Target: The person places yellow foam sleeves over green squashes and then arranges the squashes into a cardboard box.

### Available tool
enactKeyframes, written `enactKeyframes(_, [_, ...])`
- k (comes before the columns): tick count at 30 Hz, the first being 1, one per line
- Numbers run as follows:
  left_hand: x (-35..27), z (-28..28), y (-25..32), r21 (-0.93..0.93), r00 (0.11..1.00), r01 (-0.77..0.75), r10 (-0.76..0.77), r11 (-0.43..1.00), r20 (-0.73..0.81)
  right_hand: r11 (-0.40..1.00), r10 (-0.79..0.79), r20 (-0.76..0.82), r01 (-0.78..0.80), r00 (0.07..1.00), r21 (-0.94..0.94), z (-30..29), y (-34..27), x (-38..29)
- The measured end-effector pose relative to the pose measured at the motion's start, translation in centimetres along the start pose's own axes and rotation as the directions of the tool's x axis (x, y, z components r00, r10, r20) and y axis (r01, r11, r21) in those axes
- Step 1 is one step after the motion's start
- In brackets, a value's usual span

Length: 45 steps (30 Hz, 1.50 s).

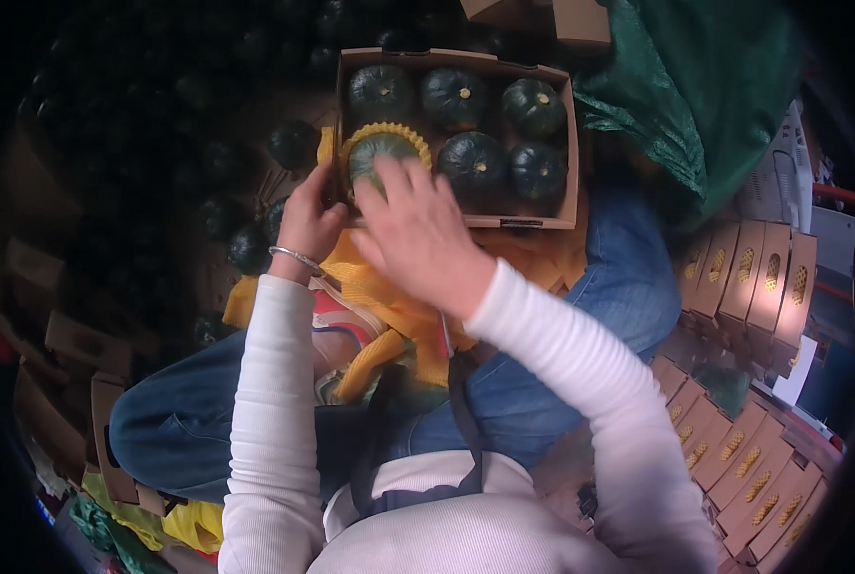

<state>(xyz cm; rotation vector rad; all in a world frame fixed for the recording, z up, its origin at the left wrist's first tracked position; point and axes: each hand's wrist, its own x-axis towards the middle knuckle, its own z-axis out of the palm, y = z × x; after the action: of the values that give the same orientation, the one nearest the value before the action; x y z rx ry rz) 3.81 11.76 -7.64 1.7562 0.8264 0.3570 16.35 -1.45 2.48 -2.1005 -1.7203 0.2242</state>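
Note:
An open cardboard box [572, 165] stands before me with several dark green squashes in two rows, such as the top left one [381, 90] and the top right one [534, 107]. The squash at the box's near left [379, 152] is ringed by a yellow foam net [399, 129]. My right hand [420, 229] lies over this squash, fingers spread and slightly blurred; whether it grips is unclear. My left hand [311, 215], with a bracelet at the wrist, is at the box's near left corner, beside a piece of yellow net [325, 143]. Its fingertips are partly hidden.
Loose squashes [293, 143] lie left of the box, with many more in the dark behind. Yellow foam nets [370, 265] lie over my legs. Closed cardboard boxes [750, 287] stand in rows at right. A green sheet [721, 93] hangs at upper right; more cardboard boxes [87, 344] are at left.

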Motion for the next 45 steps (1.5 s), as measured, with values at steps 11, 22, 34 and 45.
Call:
enactKeyframes(11, [-10.8,1.0,14.9,0.331,0.85,-0.199,-0.006,0.922,0.527,0.463,0.355,0.134,-0.298,0.925,0.835,-3.1,-0.2,-10.0])
enactKeyframes(22, [-14.8,3.7,14.4,-0.3,0.918,0.367,-0.291,0.881,0.268,0.193,0.175,0.366,-0.396,0.914,0.898,-7.1,1.9,-12.8])
enactKeyframes(34, [-11.7,3.9,14.9,0.441,0.945,-0.296,0.327,0.847,0.004,0.096,0.309,0.214,-0.255,0.926,0.962,-4.4,3.2,-14.1])
enactKeyframes(45, [-8.4,4.9,16.2,-0.385,0.894,0.356,-0.19,0.852,0.406,-0.391,0.266,0.265,-0.147,0.927,0.908,-11.0,5.4,-9.7])
